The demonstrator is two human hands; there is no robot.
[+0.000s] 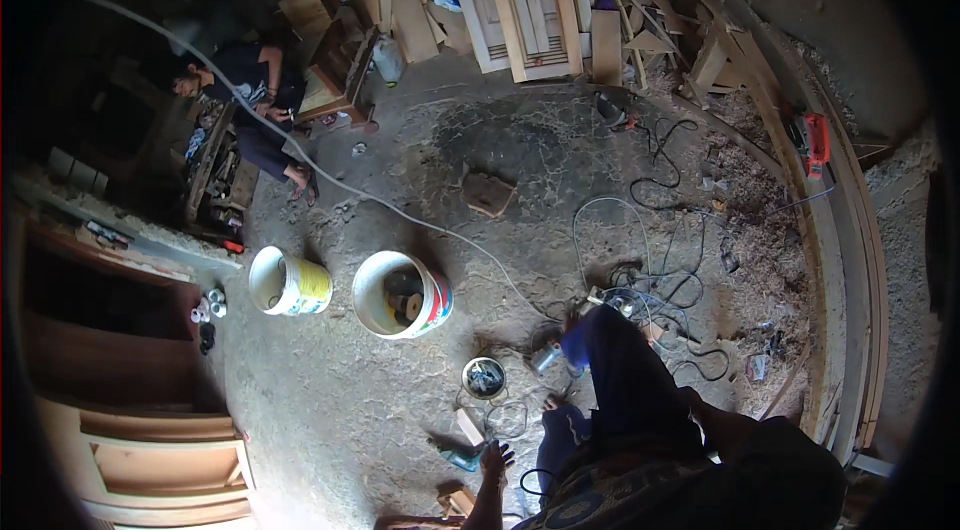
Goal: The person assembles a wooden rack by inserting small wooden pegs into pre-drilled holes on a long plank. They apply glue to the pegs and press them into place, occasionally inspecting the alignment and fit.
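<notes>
My left hand reaches down low at the front, fingers spread, with nothing seen in it. Beside it on the floor lies a teal power tool, apparently a drill, and a small pale wood block. A little farther off stands a small bucket with dark and metallic bits inside. A silvery can lies by my foot. My right forearm bends in toward my raised knee; the right hand's fingers are hidden there.
Two white buckets, one large and one smaller, stand left of centre. Tangled cables spread at right, beside long planks bearing a red tool. A person sits at far left. Door panels lean behind.
</notes>
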